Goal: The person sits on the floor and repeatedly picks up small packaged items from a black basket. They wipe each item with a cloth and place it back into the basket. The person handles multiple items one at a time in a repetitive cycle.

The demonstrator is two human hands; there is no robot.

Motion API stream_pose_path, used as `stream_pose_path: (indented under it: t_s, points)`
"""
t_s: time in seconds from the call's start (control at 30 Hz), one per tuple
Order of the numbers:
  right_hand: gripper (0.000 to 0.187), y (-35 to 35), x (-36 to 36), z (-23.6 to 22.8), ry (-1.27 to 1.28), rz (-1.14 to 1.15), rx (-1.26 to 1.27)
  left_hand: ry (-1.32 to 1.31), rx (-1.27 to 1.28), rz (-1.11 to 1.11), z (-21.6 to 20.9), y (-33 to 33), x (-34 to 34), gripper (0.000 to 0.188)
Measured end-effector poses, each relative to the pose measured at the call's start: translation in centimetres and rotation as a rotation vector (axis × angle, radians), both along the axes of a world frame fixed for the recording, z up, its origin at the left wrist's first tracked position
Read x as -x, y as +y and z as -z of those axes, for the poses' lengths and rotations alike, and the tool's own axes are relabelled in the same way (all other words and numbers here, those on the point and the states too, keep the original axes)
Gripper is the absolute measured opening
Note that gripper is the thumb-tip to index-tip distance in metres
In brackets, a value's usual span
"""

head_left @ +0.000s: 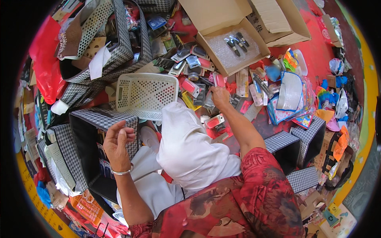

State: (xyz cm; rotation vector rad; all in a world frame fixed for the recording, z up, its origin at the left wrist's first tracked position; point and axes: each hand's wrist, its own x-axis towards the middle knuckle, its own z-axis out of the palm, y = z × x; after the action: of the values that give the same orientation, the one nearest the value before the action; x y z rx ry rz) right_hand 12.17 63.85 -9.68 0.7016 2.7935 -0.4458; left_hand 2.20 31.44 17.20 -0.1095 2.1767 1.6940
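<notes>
My left hand (118, 143) is raised, palm turned inward, with its fingers loosely bent and nothing in them. It hovers over the side of a black-and-white houndstooth storage box (93, 162), which has a black lining. My right hand (220, 97) reaches down into a spread of small packaged goods, its fingertips hidden from sight. Close to it lie a red-and-clear pack (214, 121), a pink-and-white pack (190, 87) and a dark flat pack (200, 95). To its left, a cream perforated plastic basket (147, 109) stands tilted.
Beyond the packs, an open cardboard box (254, 61) holds bubble wrap and several dark-handled brushes (234, 47). Plastic-wrapped packs (289, 95) are stacked on the right, above more houndstooth boxes (279, 142). At the upper left are a large houndstooth box (115, 59) and a red plastic bag (45, 65).
</notes>
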Motion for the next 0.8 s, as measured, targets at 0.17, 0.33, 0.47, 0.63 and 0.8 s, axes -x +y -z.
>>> stream_pose_path:
  t_s: [0.17, 0.33, 0.47, 0.63, 0.8]
  points:
    - [0.014, 1.4, -1.1, -4.2, 0.163, 0.234, 0.111, 0.006, -0.089, -0.017, 0.1, -0.1, 0.5, 0.021]
    - [0.017, 1.6, 0.2, -11.9, 0.371, 0.41, 0.224, -0.072, -0.183, -0.074, -0.1, 0.5, 1.0, 0.021]
    - [0.01, -1.5, 4.2, -22.1, 0.685, 0.254, 0.41, -0.208, -0.259, 0.011, -0.5, 1.7, 1.2, 0.033]
    - [0.007, -10.8, 9.6, -32.7, 1.166, -0.46, 0.164, -0.495, -0.94, 0.196, -1.5, 2.2, 1.8, 0.087]
    - [0.012, -19.0, 10.8, -35.5, 1.158, -0.959, -0.072, -0.214, -1.524, 0.043, -3.1, 0.3, 3.0, 0.074]
